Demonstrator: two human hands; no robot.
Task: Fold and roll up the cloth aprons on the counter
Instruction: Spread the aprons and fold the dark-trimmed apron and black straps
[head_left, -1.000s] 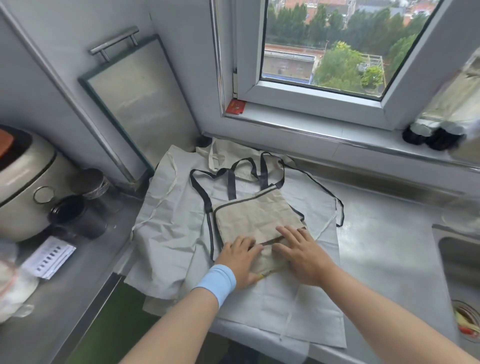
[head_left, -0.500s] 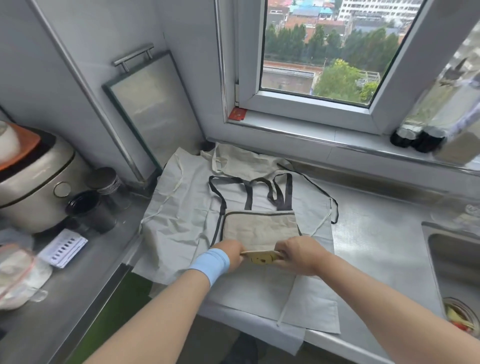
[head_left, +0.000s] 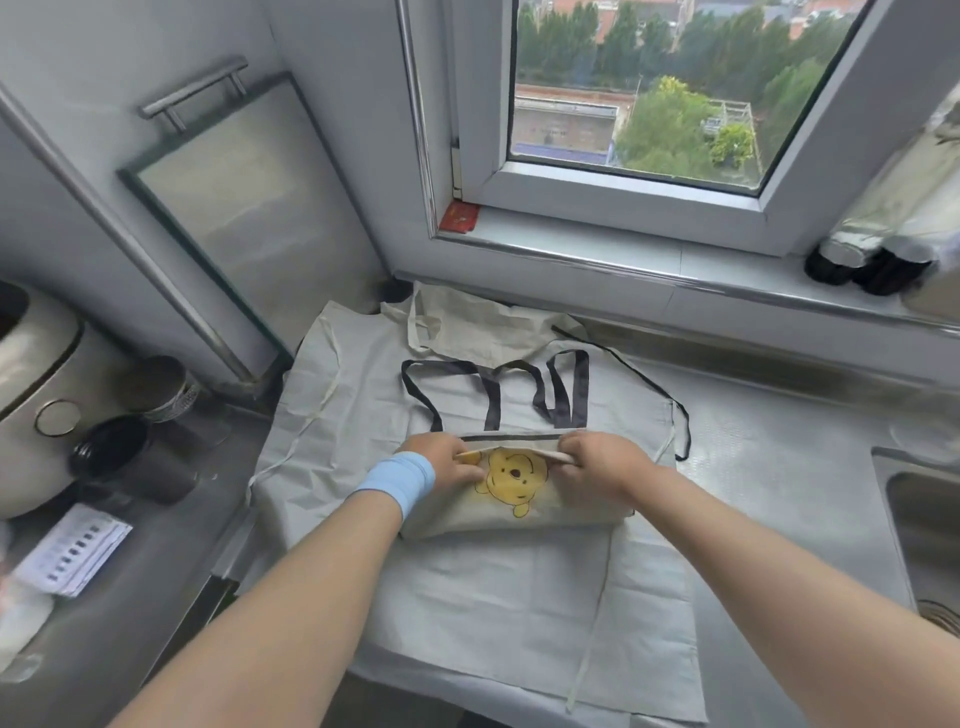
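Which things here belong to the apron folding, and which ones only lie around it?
Job in hand: bear-print apron, gripped at its folded edge by the left hand and right hand; its dark straps; pale aprons beneath.

Lying about: rice cooker, dark cup, small can, steel board against the wall, printed card, sink.

Stainless steel counter (head_left: 769, 467), matte, running under the window sill. Pale apron (head_left: 493, 597) spread flat at centre, near hem hanging over the front edge. Cream apron (head_left: 483, 327) crumpled just behind it, against the wall. Left of the pale apron: tin (head_left: 161, 387), dark cup (head_left: 111, 452), rice cooker (head_left: 31, 395), printed card (head_left: 72, 551). Behind its left corner, a steel board (head_left: 249, 208) leans on the wall. Sink (head_left: 924, 519) to its right.
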